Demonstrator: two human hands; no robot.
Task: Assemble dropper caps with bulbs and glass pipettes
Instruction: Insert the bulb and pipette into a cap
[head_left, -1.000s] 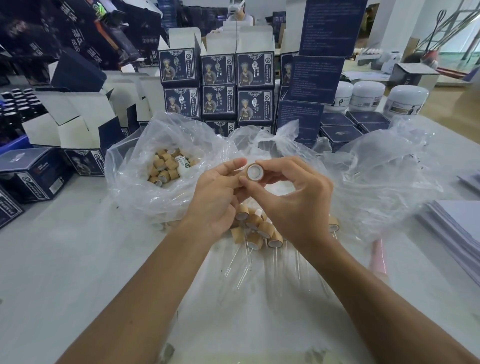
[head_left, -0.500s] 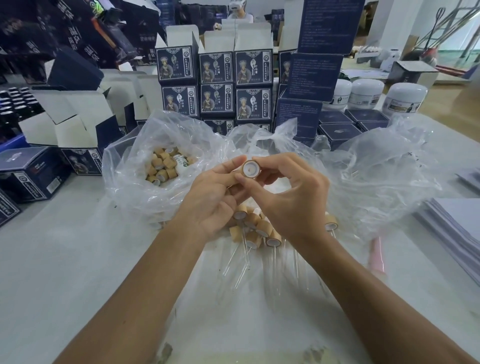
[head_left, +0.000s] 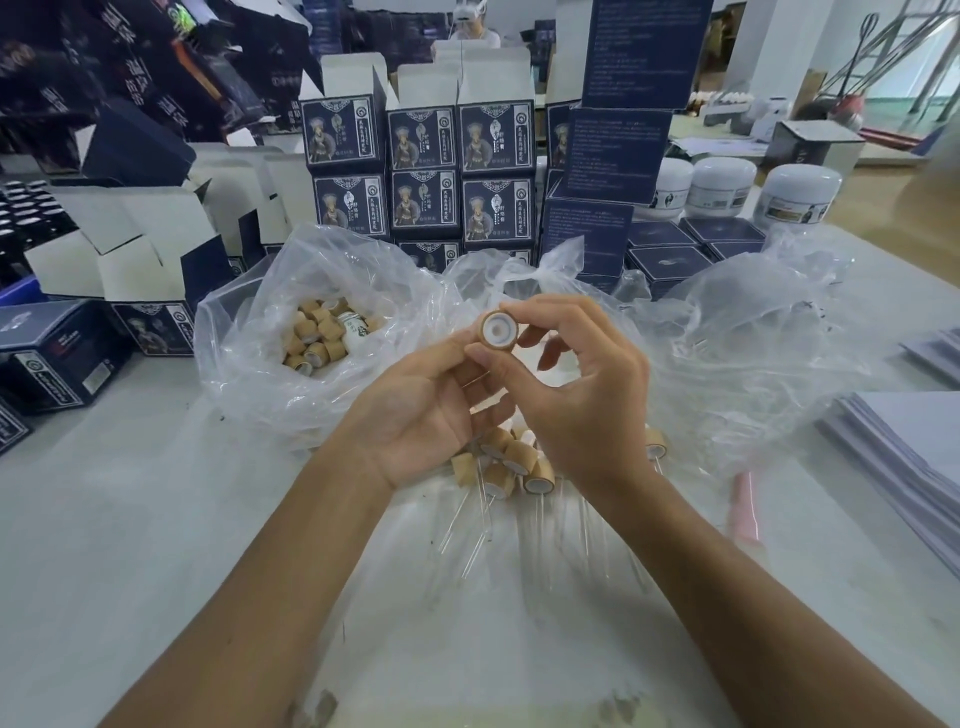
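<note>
A tan dropper cap (head_left: 498, 329) with a white bulb seated inside faces me, its open end showing. My right hand (head_left: 582, 395) pinches it between thumb and forefinger. My left hand (head_left: 426, 410) holds the cap from below with its fingertips. Under my hands lies a cluster of assembled droppers (head_left: 511, 465), tan caps with glass pipettes pointing toward me. A clear bag of loose tan caps (head_left: 319, 335) sits to the left, with a small white bottle (head_left: 356, 332) among them.
Crumpled clear plastic bags (head_left: 737, 332) spread right of my hands. Stacked dark blue product boxes (head_left: 426, 171) and open cartons (head_left: 135, 244) stand behind. White jars (head_left: 722, 187) are at the back right, a paper stack (head_left: 909, 447) at the right edge, a pink object (head_left: 743, 509) beside it.
Both hands have kept the cap at the same spot; the cap has turned so its white inside faces me more squarely, and my right fingers have spread a little.
</note>
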